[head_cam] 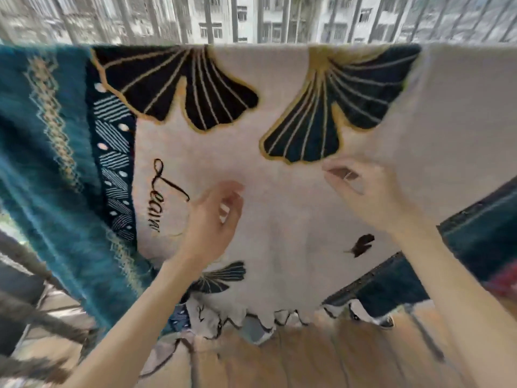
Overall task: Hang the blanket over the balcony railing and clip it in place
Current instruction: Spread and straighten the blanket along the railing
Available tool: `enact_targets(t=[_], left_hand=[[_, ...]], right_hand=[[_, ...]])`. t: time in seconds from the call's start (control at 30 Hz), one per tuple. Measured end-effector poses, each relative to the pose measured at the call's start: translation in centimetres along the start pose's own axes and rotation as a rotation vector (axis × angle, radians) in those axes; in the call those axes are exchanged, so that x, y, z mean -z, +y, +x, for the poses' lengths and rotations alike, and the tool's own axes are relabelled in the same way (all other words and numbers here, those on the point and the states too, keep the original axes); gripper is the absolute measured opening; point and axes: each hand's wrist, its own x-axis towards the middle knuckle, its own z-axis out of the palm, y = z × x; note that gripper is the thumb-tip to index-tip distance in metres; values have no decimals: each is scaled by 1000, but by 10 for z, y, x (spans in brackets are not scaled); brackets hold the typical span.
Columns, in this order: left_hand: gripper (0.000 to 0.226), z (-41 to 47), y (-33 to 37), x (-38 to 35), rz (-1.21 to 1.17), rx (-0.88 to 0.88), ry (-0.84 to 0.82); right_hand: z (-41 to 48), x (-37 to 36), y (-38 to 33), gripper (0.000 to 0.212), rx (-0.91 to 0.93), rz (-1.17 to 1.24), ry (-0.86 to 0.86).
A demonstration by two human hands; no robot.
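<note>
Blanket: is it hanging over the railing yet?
Yes, the blanket hangs down from the top of the railing, whose bars show above its folded edge.

Pale apartment blocks (221, 23) outside; seemingly wooden floor (279, 365) below.

Top rail is fully under the blanket (279, 219); I only get the railing (208, 21) bars above it, and they're smeared. The cloth runs off the left and right edges of the frame. Left hand (212, 219) and right hand (363, 189) are both blurred mid-frame, and I can't tell whether either one pinches fabric. The script lettering (165, 191) is too soft to read. Lower left, dark streaks (33, 312) I can't identify. A red patch (503, 281) is clipped at the right edge.
</note>
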Motion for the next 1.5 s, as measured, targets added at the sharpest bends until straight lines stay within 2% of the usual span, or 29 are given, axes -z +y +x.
enact_targets(t=[0.13, 0.37, 0.5, 0.6, 0.7, 0.77, 0.87, 0.93, 1.03, 1.1, 1.17, 1.23, 1.3, 1.4, 1.5], left_hand=[[19, -17, 26, -64, 2, 85, -99], [15, -38, 72, -167, -29, 238, -286], [12, -32, 81, -211, -21, 326, -295], [35, -16, 87, -242, 83, 413, -290], [84, 0, 92, -278, 277, 579, -281], [114, 7, 97, -297, 358, 637, -169], [137, 23, 95, -310, 292, 647, 57], [140, 32, 82, -317, 127, 595, 113], [135, 46, 74, -320, -278, 564, 146], [129, 57, 78, -323, -229, 548, 116], [121, 67, 76, -330, -143, 516, 67], [115, 75, 77, -335, -157, 522, 50], [94, 79, 80, -336, -164, 549, 92], [42, 75, 77, -329, -175, 588, 285], [21, 54, 61, -314, -199, 694, 376]], right_hand=[[-67, 27, 73, 17, -256, 13, -111], [-157, 78, 145, 16, -459, 42, -123], [-186, 92, 182, 17, -612, 61, -55], [-182, 97, 203, 23, -681, 41, -54], [-157, 91, 217, 39, -686, 28, -130], [-128, 82, 225, 59, -673, -4, -187], [-81, 61, 226, 93, -604, -118, -322], [-50, 43, 217, 99, -515, -157, -347], [-8, 14, 197, 105, -454, -152, -267], [19, 1, 189, 97, -418, -164, -199], [41, -6, 186, 72, -343, -215, -131], [58, -8, 188, 62, -294, -223, -111], [67, -12, 195, 58, -259, -213, -131], [65, -13, 209, 44, -172, -193, -154], [49, -6, 220, 45, -155, -107, -167]])
